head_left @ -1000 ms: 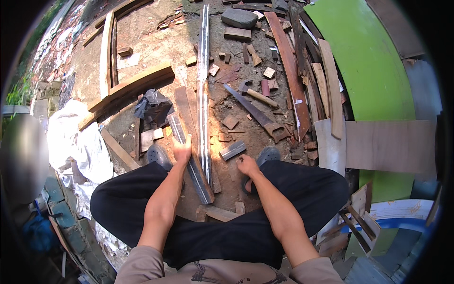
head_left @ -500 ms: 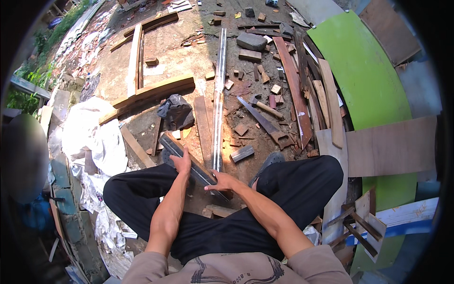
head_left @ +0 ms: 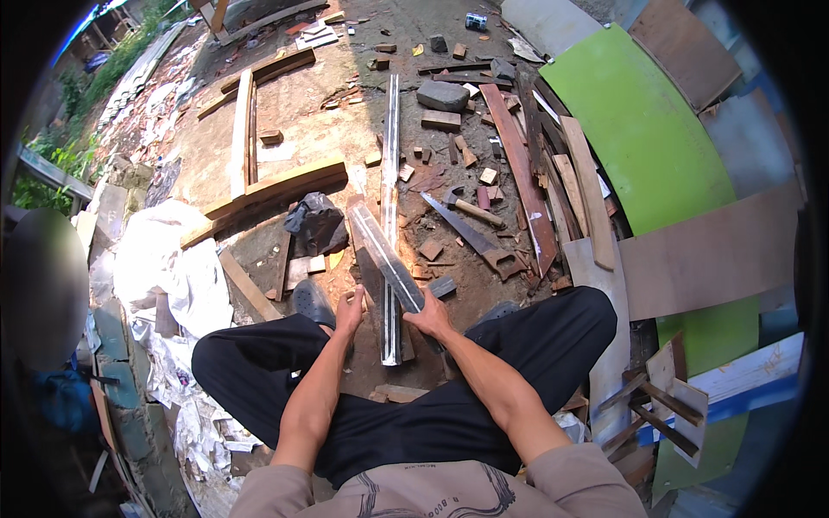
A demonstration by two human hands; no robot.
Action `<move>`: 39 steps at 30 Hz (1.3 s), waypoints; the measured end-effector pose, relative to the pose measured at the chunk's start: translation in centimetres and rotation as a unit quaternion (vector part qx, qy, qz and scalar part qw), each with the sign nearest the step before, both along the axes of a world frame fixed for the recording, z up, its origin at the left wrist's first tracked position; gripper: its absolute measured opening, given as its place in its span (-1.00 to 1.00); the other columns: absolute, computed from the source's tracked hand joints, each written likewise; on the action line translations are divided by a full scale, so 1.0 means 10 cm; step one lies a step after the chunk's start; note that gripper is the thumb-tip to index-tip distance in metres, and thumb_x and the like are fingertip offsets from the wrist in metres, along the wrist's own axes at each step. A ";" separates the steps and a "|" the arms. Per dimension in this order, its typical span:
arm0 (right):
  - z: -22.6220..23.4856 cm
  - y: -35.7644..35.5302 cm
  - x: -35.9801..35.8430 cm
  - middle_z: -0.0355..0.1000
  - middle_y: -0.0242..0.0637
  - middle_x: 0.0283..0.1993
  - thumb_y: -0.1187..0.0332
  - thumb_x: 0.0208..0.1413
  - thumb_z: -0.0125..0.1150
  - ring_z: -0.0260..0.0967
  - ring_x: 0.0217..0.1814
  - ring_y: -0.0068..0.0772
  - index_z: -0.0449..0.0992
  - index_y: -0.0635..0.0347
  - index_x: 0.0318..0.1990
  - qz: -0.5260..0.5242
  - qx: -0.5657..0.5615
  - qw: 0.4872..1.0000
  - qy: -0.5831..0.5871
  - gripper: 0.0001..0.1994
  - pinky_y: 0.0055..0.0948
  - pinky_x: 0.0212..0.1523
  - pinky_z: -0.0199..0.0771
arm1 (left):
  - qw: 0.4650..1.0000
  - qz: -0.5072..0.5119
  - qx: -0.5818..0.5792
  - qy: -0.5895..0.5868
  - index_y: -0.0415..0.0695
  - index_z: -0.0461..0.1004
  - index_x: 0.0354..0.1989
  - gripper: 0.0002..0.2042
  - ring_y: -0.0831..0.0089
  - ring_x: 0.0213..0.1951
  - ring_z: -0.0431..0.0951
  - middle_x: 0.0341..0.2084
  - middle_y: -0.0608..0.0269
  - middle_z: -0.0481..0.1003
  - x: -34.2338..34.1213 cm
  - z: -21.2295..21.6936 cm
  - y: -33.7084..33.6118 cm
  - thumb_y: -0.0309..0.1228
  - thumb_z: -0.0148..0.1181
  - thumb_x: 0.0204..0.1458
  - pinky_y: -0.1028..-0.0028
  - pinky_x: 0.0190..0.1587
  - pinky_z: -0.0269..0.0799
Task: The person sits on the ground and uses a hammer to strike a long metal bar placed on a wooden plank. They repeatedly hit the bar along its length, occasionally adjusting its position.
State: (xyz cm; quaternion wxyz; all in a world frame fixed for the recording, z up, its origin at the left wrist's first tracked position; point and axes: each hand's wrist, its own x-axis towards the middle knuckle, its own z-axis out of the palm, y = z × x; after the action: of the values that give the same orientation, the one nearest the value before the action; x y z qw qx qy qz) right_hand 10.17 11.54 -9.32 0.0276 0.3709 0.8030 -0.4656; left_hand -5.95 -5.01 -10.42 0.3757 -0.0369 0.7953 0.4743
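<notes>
My right hand [head_left: 427, 316] is closed around the near end of a short wooden beam [head_left: 385, 250], grey-faced with a pale line along it. This beam slants up and left, its far end crossing above a brown plank. My left hand [head_left: 350, 312] is off the beam, just left of its near part, fingers loosely curled and apart with nothing visible in them. Between my feet lies a long narrow beam [head_left: 391, 164] with white strips along its length, partly covered by the short one. A small grey-faced block [head_left: 442, 287] rests right of my right hand.
A handsaw [head_left: 471, 235] and a hammer [head_left: 475, 209] lie to the right among wood offcuts. Beyond are a grey stone [head_left: 442, 96] and a reddish plank [head_left: 518, 173]. A black plastic bag [head_left: 318, 221], joined timbers [head_left: 268, 197] and white sheeting [head_left: 164, 259] are at left.
The short beam has swung so its far end points farther away and to the right. My left hand has let go of it. My right hand has moved slightly right and away from me.
</notes>
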 end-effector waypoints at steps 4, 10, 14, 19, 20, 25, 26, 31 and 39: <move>0.23 0.66 -0.06 0.44 0.17 0.04 0.07 -0.24 0.41 0.39 0.13 0.16 0.26 0.28 0.18 -0.060 0.086 0.990 -0.094 -0.20 -0.06 0.13 0.39 | 0.953 -0.237 -0.179 0.064 -0.45 0.20 0.24 0.00 -0.05 0.18 0.41 0.09 -0.37 0.39 0.29 -0.31 -0.21 0.33 0.11 -0.06 0.24 0.20 0.30; 0.53 1.62 0.36 0.42 0.11 0.11 0.12 -0.25 0.42 0.38 0.14 0.15 0.26 0.26 0.20 -0.067 0.170 0.969 -0.167 -0.20 -0.07 0.14 0.40 | 0.904 -0.361 -0.226 0.013 -0.50 0.13 0.26 0.09 -0.06 0.21 0.37 0.14 -0.37 0.34 0.55 -0.43 -0.14 0.33 0.22 -0.15 0.24 0.25 0.28; 0.46 1.72 0.55 0.41 0.12 0.10 0.09 -0.21 0.43 0.38 0.16 0.12 0.26 0.29 0.20 -0.072 0.178 0.962 -0.194 -0.20 -0.06 0.15 0.39 | 0.899 -0.359 -0.252 0.008 -0.45 0.03 0.29 0.10 -0.09 0.17 0.41 0.12 -0.38 0.36 0.65 -0.57 -0.08 0.28 0.29 -0.17 0.20 0.19 0.35; 0.29 1.62 0.68 0.43 0.12 0.09 0.07 -0.26 0.43 0.40 0.15 0.12 0.26 0.25 0.22 -0.101 0.116 0.960 -0.233 -0.17 -0.08 0.16 0.39 | 0.901 -0.331 -0.278 0.030 -0.40 0.02 0.27 0.05 -0.11 0.11 0.45 0.09 -0.33 0.38 0.72 -0.70 -0.03 0.12 0.44 -0.22 0.17 0.15 0.40; 0.25 1.61 0.71 0.43 0.12 0.10 0.07 -0.27 0.42 0.39 0.16 0.12 0.26 0.22 0.23 -0.106 0.101 0.960 -0.240 -0.16 -0.08 0.16 0.39 | 0.900 -0.329 -0.283 0.023 -0.38 0.04 0.24 0.02 -0.11 0.10 0.46 0.08 -0.32 0.39 0.72 -0.71 -0.02 0.08 0.46 -0.22 0.17 0.14 0.40; 0.24 1.59 0.75 0.45 0.10 0.09 0.08 -0.26 0.44 0.40 0.17 0.11 0.23 0.17 0.26 -0.129 0.101 0.950 -0.265 -0.15 -0.07 0.15 0.39 | 0.897 -0.317 -0.308 -0.003 -0.34 0.11 0.16 -0.11 -0.09 0.09 0.47 0.05 -0.29 0.42 0.69 -0.63 0.15 -0.05 0.48 -0.21 0.18 0.13 0.42; 0.25 1.61 0.77 0.44 0.08 0.11 0.09 -0.23 0.44 0.40 0.17 0.10 0.22 0.17 0.27 -0.136 0.104 0.947 -0.273 -0.15 -0.07 0.16 0.40 | 0.898 -0.317 -0.304 -0.004 -0.35 0.09 0.17 -0.12 -0.09 0.10 0.47 0.04 -0.30 0.43 0.68 -0.62 0.15 -0.08 0.46 -0.20 0.19 0.13 0.42; 0.13 1.70 0.98 0.36 0.04 0.19 0.18 -0.16 0.43 0.34 0.23 0.07 0.15 0.16 0.31 -0.192 0.159 0.935 -0.253 -0.15 -0.07 0.20 0.36 | 0.902 -0.319 -0.288 0.028 -0.35 0.04 0.17 -0.09 -0.13 0.05 0.49 -0.01 -0.34 0.45 0.66 -0.65 0.05 -0.04 0.44 -0.21 0.16 0.11 0.43; -0.30 1.94 1.38 0.32 -0.05 0.18 0.17 -0.09 0.41 0.29 0.26 -0.04 0.22 0.13 0.21 -0.267 0.178 0.868 -0.379 -0.29 0.00 0.22 0.27 | 0.928 -0.287 -0.235 0.043 -0.40 0.11 0.10 -0.09 -0.15 0.02 0.50 -0.06 -0.38 0.46 0.61 -0.37 -0.02 -0.02 0.44 -0.30 0.16 0.08 0.42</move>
State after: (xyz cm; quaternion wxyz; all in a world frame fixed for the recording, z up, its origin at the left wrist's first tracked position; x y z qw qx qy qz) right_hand 23.99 30.90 -12.28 0.1383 0.7178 0.6702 -0.1281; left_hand 0.13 -5.16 -14.10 0.4418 0.1263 0.8760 0.1469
